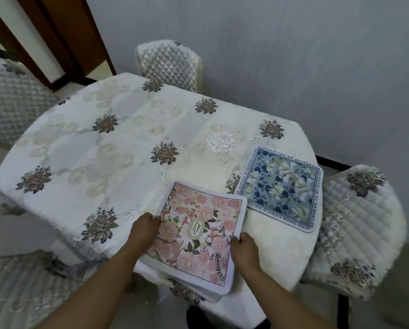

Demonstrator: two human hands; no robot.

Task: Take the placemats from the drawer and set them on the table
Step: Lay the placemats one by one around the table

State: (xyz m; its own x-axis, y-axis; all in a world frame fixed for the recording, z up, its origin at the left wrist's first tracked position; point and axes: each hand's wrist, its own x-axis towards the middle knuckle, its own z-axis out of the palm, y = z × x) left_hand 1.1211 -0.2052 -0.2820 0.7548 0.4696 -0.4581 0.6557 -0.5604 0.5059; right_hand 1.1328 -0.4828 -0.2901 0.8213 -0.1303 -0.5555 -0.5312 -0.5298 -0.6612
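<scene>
Head cam view: the pink placemat (198,233) is at the near edge of the table (80,143), half hanging off it toward the person. It's turned a bit, so its sides run on a diagonal. Looks like there are more white layers under it (213,296), so I'd guess it's the top of a small pile.

It sits right between the two hands. The left hand (144,230) grips the left edge and the right hand (245,249) grips the right edge, fingers curled round it on both sides.

The blue placemat (281,188) is already flat on the table, up and to the right. Its near-left edge is just beside the pink one's far corner, maybe touching, can't tell. It lies in front of the right-hand chair (360,224).

So the open cloth is all to the left and further back. The left hand is nearer that side, so my guess is the next mat goes out that way.
</scene>
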